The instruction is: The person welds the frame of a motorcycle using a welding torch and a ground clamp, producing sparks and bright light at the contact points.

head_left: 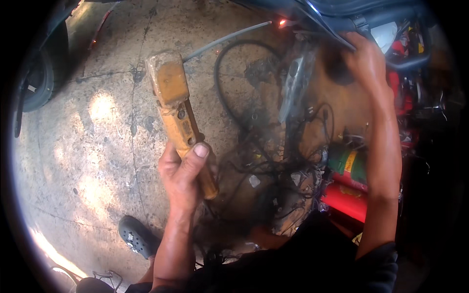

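Observation:
My left hand (183,171) is wrapped round a worn yellow welding electrode holder (178,119), with the thumb on its side. From the holder's head a thin grey welding rod (227,40) reaches to the upper right. A small orange glow (282,23) shows just past the rod's tip, close to a dark bluish metal part (332,10). At the upper right my right hand (364,56) is closed on the lower end of a narrow dark metal strip (334,34); its fingertips are partly hidden.
Black cable (216,83) loops over the stained concrete floor (107,161) into a tangle. Beside it lies a clear plastic wrapper (294,73). A red cylinder-like thing (344,201) sits under my right forearm. A wheel (36,80) stands at far left, and a grey clog (134,237) is below.

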Available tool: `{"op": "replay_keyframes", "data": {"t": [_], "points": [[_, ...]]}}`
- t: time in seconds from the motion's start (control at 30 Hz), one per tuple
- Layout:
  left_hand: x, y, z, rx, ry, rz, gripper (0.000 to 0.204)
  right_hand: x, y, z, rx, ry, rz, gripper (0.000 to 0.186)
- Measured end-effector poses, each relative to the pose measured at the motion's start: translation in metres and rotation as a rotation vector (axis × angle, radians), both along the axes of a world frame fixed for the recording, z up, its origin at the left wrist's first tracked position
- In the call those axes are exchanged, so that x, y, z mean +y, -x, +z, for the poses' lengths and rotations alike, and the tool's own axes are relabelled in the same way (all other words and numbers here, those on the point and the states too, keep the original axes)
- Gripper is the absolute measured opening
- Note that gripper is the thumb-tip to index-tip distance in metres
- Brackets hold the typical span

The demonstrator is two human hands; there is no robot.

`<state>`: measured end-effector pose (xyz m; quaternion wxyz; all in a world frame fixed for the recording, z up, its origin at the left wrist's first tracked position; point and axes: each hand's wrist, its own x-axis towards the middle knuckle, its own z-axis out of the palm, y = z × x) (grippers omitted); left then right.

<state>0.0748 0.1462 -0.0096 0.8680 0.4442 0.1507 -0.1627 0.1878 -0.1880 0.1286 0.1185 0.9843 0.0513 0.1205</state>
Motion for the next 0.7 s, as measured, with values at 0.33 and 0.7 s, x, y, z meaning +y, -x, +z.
{"op": "replay_keyframes", "data": {"t": [0.33, 0.7], "points": [[-0.019, 0.001, 0.001, -0.006, -0.037, 0.002, 0.031, -0.002, -0.002, -0.002, -0.01, 0.021, 0.056, 0.033], [-0.024, -0.007, 0.002, -0.016, -0.024, 0.001, 0.029, 0.001, -0.001, -0.003, -0.029, -0.012, -0.017, 0.031]]}}
